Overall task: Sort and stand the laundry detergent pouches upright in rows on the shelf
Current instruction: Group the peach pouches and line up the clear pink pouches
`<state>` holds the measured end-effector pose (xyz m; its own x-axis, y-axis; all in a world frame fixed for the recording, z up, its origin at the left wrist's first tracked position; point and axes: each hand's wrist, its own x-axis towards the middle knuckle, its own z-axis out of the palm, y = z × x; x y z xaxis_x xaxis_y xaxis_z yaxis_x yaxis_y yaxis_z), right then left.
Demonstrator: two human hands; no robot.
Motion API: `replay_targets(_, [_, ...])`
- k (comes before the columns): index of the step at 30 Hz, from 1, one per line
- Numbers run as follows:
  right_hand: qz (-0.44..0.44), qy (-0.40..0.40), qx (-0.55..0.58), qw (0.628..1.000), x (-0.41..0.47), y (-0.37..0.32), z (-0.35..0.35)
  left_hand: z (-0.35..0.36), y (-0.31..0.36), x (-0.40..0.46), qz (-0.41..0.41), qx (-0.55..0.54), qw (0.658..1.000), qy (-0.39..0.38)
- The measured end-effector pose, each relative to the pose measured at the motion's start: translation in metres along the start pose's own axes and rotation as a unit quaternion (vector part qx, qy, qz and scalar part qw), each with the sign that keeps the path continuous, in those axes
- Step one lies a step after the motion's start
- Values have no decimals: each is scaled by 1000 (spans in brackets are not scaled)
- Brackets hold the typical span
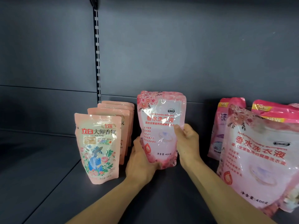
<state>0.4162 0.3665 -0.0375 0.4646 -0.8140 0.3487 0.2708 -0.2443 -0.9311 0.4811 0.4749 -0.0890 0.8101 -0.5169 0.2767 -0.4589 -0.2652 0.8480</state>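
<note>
Pouches of liquid are soft, so I hold the pink rose pouch (160, 128) from both sides. My left hand (140, 160) curls around its lower left corner and my right hand (186, 139) pinches its right edge, thumb on the front. It stands upright at the middle of the shelf (48, 159), possibly with a second one behind. The film looks slippery and the body sags, so low support is better. Peach pouches (98, 147) stand in a row beside, the large pink pouch (258, 159) at right.
</note>
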Motion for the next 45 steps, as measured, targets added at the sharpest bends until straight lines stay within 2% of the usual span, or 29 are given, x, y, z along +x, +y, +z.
replay_targets(5, [-42, 6, -86, 995, -17, -13, -14, -4, 6, -11, -15, 5, 1000, -16])
replay_targets(9, [-210, 23, -188, 959, -71, -41, -51, -7, 17, -36, 21, 23, 999, 9])
replay_targets(12, [-366, 108, -190, 904, -107, -61, -85, -8, 29, -54, 64, 4, 998, -12])
replay_targets(14, [-405, 190, -156, 881, -120, -69, -106, -4, 38, -63, 85, -16, 995, -42])
replay_targets(16, [-376, 262, -138, 878, -122, -74, -125, 3, 49, -70, 102, -24, 992, -74])
replay_targets(18, [-325, 289, -160, 886, -114, -76, -142, 11, 58, -77, 108, -27, 988, -107])
replay_targets(22, [-212, 219, -181, 935, -89, -80, -161, 26, 68, -88, 103, -32, 983, -146])
replay_targets(25, [-164, 169, -174, 956, -79, -83, -161, 33, 72, -94, 95, -31, 981, -164])
replay_targets(30, [-117, 155, -35, 980, -70, -90, -143, 32, 74, -101, 91, -38, 978, -184])
replay_targets(34, [-63, 111, 43, 991, -66, -92, -114, 24, 73, -108, 89, -87, 973, -195])
replay_targets(36, [-31, 68, 80, 994, -67, -92, -96, 19, 68, -107, 95, -119, 972, -179])
replay_targets(40, [3, -6, 122, 993, -64, -94, -57, -5, 48, -95, 73, -144, 983, -87])
replay_targets(45, [-17, -36, 114, 993, -59, -87, -18, -25, 28, -75, 75, -72, 995, -13])
